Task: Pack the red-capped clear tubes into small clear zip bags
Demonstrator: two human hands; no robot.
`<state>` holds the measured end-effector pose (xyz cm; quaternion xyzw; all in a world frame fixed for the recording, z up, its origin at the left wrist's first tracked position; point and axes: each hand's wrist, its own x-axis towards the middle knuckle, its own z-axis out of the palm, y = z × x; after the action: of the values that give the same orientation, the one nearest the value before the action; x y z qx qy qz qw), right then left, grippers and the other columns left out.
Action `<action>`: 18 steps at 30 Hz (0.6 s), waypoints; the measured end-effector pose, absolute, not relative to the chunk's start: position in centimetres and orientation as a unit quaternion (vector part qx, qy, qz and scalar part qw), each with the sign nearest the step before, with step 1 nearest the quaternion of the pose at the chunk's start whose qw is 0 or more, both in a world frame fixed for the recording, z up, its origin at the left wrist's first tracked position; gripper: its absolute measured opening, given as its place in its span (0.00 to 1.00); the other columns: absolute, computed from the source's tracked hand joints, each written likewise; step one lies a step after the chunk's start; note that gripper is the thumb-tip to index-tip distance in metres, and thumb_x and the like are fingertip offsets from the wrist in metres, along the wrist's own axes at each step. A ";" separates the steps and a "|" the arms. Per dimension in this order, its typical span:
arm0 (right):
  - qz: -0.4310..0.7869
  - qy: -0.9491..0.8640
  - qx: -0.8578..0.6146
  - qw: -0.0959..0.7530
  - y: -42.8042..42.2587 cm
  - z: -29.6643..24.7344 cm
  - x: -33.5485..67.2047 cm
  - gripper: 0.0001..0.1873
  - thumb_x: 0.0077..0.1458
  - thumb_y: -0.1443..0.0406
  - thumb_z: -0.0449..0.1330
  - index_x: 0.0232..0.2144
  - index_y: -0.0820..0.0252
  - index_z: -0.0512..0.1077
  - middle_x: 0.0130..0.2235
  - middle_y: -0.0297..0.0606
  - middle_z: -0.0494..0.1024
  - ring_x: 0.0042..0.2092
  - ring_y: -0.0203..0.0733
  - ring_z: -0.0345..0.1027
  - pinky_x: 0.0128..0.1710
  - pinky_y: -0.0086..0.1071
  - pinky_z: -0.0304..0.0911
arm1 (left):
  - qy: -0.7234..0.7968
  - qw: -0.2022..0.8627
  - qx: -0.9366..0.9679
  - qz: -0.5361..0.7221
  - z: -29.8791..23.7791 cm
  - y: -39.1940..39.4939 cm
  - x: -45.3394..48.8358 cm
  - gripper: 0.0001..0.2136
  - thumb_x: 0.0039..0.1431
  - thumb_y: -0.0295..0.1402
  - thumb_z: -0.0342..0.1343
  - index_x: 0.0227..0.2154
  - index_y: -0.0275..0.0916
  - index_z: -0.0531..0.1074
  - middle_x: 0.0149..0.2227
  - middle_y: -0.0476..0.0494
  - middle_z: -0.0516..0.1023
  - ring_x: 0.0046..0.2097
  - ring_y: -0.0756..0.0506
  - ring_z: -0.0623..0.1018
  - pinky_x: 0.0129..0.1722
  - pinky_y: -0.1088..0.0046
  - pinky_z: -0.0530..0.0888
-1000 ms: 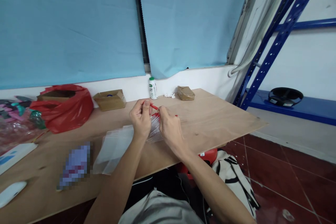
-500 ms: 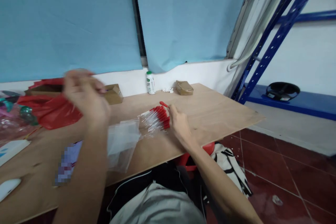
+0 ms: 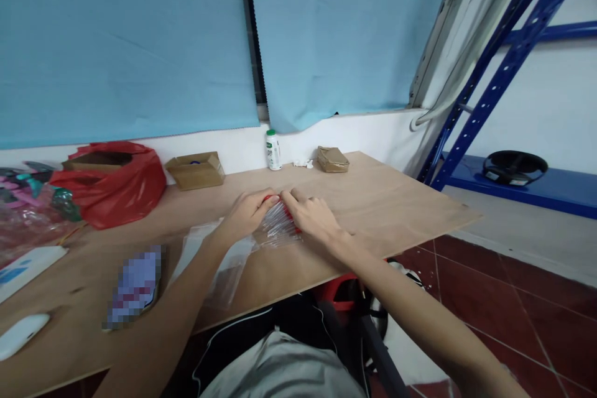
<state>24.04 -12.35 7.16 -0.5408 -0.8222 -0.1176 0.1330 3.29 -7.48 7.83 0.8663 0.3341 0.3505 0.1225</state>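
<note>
A bundle of clear tubes with red caps [image 3: 280,224] lies on the plywood table [image 3: 373,199] in front of me. My left hand [image 3: 247,212] and my right hand [image 3: 313,217] both rest on it from either side, fingertips curled onto the red ends, which are mostly hidden under them. A pile of clear plastic bags [image 3: 219,261] lies under and just left of the bundle, beneath my left forearm.
Along the wall stand a red plastic bag [image 3: 112,189] with a carton in it, a small open cardboard box [image 3: 194,170], a white bottle with a green cap [image 3: 273,150] and a brown packet [image 3: 333,160]. A blue metal shelf [image 3: 513,50] stands right. A white object [image 3: 21,334] lies near left.
My left hand swung out to the left towards the red bag and has come back onto the tube bundle. My right hand stayed by the tubes and now presses down on them.
</note>
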 end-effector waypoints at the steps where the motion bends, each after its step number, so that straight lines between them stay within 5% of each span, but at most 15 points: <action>1: -0.118 -0.826 -0.536 0.130 -12.3 7.1 24.0 0.20 0.72 0.68 0.39 0.59 0.53 0.62 0.54 0.48 0.75 0.39 0.49 0.77 0.39 0.39 0.68 | 0.332 0.121 0.867 0.351 7.7 -7.6 3.2 0.19 0.74 0.43 0.47 0.26 0.40 0.67 0.25 0.52 0.69 0.29 0.49 0.67 0.31 0.72 0.61; 18: -0.095 -0.818 -0.546 0.153 -11.4 5.7 24.9 0.18 0.72 0.67 0.42 0.56 0.54 0.67 0.55 0.47 0.76 0.39 0.45 0.77 0.39 0.35 0.66 | 0.333 0.231 0.811 0.423 7.2 -8.6 4.5 0.23 0.73 0.47 0.47 0.23 0.40 0.62 0.22 0.51 0.61 0.26 0.50 0.62 0.27 0.72 0.59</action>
<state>24.94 -11.41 5.66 -0.5458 -0.8183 -0.0951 0.1533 4.45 -8.63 7.24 0.8106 0.3331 0.4227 0.2309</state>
